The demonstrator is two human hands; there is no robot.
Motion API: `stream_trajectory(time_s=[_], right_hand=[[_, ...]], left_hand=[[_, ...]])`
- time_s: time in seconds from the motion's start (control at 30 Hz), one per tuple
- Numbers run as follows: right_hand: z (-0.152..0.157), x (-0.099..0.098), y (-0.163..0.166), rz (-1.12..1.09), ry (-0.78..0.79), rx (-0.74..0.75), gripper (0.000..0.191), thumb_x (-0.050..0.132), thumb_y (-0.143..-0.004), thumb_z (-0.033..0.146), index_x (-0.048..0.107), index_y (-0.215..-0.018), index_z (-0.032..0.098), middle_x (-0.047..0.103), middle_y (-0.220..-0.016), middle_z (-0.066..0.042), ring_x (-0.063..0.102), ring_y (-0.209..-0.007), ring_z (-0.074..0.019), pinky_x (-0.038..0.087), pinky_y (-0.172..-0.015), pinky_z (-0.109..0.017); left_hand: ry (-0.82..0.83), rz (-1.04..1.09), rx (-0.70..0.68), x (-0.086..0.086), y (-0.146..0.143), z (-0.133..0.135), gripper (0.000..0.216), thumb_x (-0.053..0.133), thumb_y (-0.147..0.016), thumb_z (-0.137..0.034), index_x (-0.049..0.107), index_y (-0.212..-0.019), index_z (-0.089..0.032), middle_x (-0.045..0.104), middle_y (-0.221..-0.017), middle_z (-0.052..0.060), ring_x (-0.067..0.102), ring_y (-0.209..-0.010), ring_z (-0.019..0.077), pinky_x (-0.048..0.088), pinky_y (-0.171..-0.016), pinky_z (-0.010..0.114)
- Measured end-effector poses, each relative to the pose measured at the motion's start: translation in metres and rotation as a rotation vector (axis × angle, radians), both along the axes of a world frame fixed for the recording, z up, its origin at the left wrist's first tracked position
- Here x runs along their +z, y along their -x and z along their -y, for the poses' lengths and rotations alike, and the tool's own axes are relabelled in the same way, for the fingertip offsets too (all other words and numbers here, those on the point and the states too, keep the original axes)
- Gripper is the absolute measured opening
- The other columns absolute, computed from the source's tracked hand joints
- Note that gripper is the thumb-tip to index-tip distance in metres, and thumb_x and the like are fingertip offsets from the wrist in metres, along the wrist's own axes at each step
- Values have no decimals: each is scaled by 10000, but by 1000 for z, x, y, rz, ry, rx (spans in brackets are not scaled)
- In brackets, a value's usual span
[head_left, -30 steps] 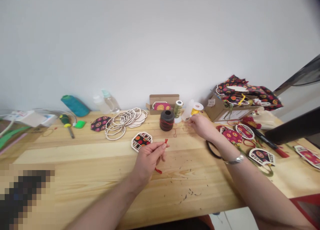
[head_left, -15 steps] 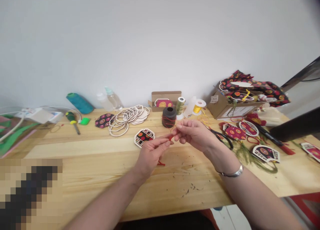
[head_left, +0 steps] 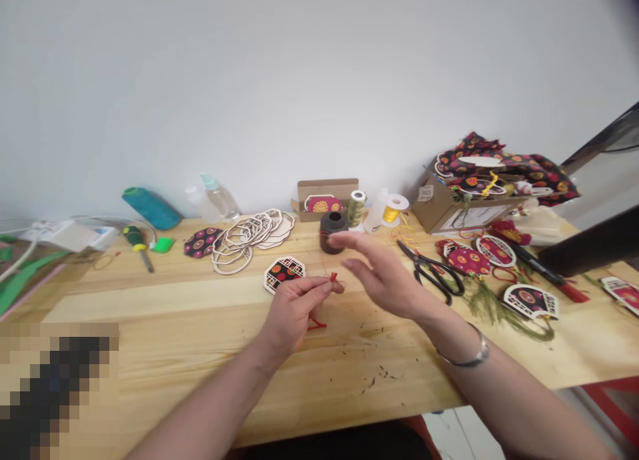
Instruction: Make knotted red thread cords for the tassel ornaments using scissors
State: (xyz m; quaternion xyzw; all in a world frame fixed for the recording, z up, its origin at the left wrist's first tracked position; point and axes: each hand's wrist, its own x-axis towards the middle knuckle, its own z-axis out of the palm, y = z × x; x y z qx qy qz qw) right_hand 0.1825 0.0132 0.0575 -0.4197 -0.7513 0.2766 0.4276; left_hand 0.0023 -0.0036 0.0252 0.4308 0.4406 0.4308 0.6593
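Above the wooden table, my left hand (head_left: 294,307) pinches a red cord (head_left: 333,277) between thumb and forefinger. One end of the cord sticks up past the fingertips, and a loop hangs below the hand. My right hand (head_left: 382,273) is raised beside it, fingers spread and nothing in them. Just behind the right fingertips stands a dark thread cone (head_left: 329,243) with reddish thread wound round it. An octagonal ornament (head_left: 284,272) with a patterned dark centre and pale fretwork lies left of the left hand.
Black scissors (head_left: 434,277) lie right of my right hand. Pale wooden frames (head_left: 232,257) overlap at the back left, near a screwdriver (head_left: 138,245). A cardboard box (head_left: 434,207) full of fabric stands at the back right, beyond finished ornaments (head_left: 532,303). A black pole (head_left: 589,243) slants in from the right.
My right hand has let go near the cord, opened and moved slightly right, uncovering the scissors. My left hand keeps its pinch. The whole view has shifted a little.
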Motion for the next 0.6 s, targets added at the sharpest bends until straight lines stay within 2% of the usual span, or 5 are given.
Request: stream_trajectory(time_s=[0.07,0.17,0.27,0.43,0.6], right_hand=[[2,-3,5,-80,71,225,386,436,-962,234,507,-1341,206,657,-1236,-98,643,-1030,-165,537,-858,-323],[0,-11,4,-105,219,326,353,423,-981,300,577,-1272,172,712,-1036,-70,661,-865,-135,543,-772,-287],[-4,-15,-2,-108,301,333,250,515,-942,300,682,-1058,154,721,-870,-42,648,-759,-125,525,-706,-263],[-3,6,-8,41,188,153,170,598,-868,205,696,-738,156,652,-648,-3,528,-601,-102,422,-574,-235],[1,26,-11,-29,243,223,209,638,-843,286,658,-675,164,528,-556,35,405,-527,-80,339,-484,-220]], left_hand=[[-5,-10,-12,1,1,0,278,746,-701,-382,795,-777,-118,364,-448,-58,223,-447,52,136,-460,228],[-22,-22,-5,3,1,1,275,749,-688,-372,798,-789,-121,379,-445,-56,224,-450,56,160,-459,230],[-28,-41,23,7,3,1,249,754,-675,-358,799,-770,-132,378,-433,-61,232,-447,59,177,-459,234],[-3,-181,55,31,9,-2,297,760,-698,-375,806,-847,-122,326,-420,-75,237,-451,56,149,-463,233],[32,-105,133,45,11,-13,323,813,-615,-332,802,-836,-97,472,-448,-28,243,-436,42,112,-439,232]])
